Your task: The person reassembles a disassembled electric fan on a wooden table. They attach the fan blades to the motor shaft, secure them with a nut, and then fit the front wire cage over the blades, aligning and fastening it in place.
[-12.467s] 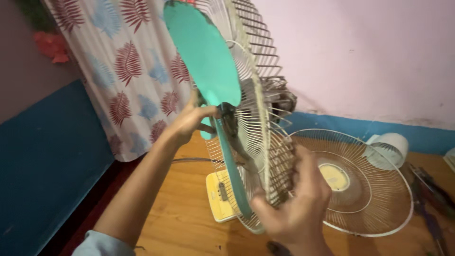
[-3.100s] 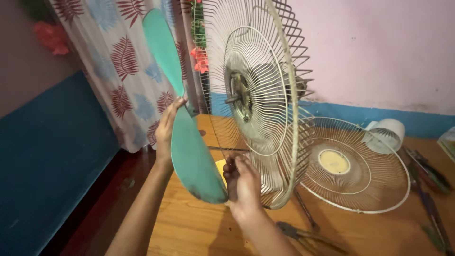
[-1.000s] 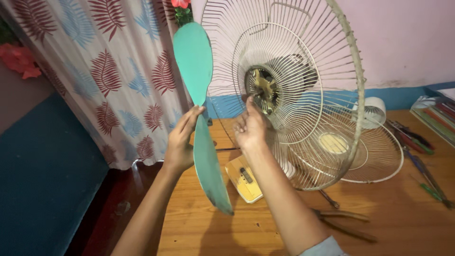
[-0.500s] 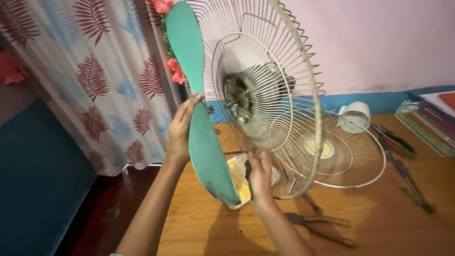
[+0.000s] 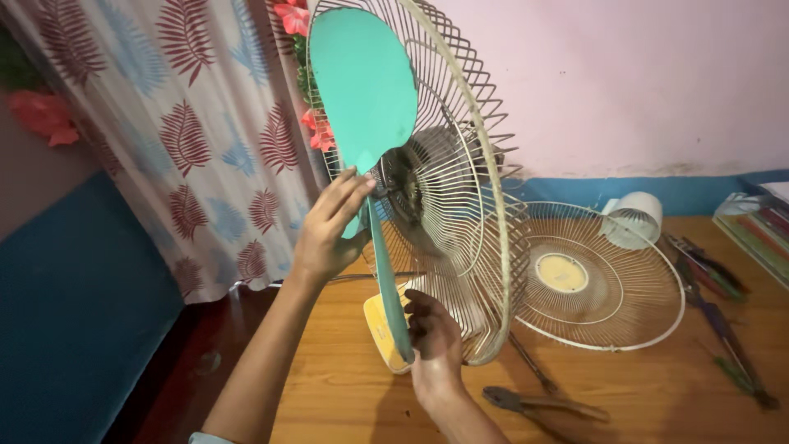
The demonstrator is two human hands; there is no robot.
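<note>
Left hand [image 5: 329, 230] raised at the hub of the teal fan blade [image 5: 366, 90]; fingers long and only loosely curled, fingertips laid against the narrow neck where the upper paddle meets the centre; thumb side hidden behind the blade, so a full clasp cannot be confirmed; the hand is mostly open, pressing or steadying rather than fisted. The blade stands near vertical, upper paddle broad to the camera, lower paddle edge-on and running down toward the right hand; it sits just in front of the rear wire guard [image 5: 460, 189], close to the motor hub, though whether it is seated on the shaft cannot be told.

Right hand [image 5: 436, 341] low, fingers curled at the bottom rim of the rear guard, beside the lower tip of the blade; partly closed, touching the wires; exact grip is unclear from this angle.

Yellow fan base [image 5: 380, 329] stands on the wooden table [image 5: 641, 395], partly hidden by blade and hand; detached front guard [image 5: 600, 279] lies flat on the table to the right, just behind the upright guard; white motor cover [image 5: 631, 219] lies on its side beyond it, near the wall; pliers [image 5: 542, 403] lie near the right wrist; screwdrivers [image 5: 723, 316] lie at the far right edge; leaf-patterned curtain [image 5: 189, 140] hangs at left.
</note>
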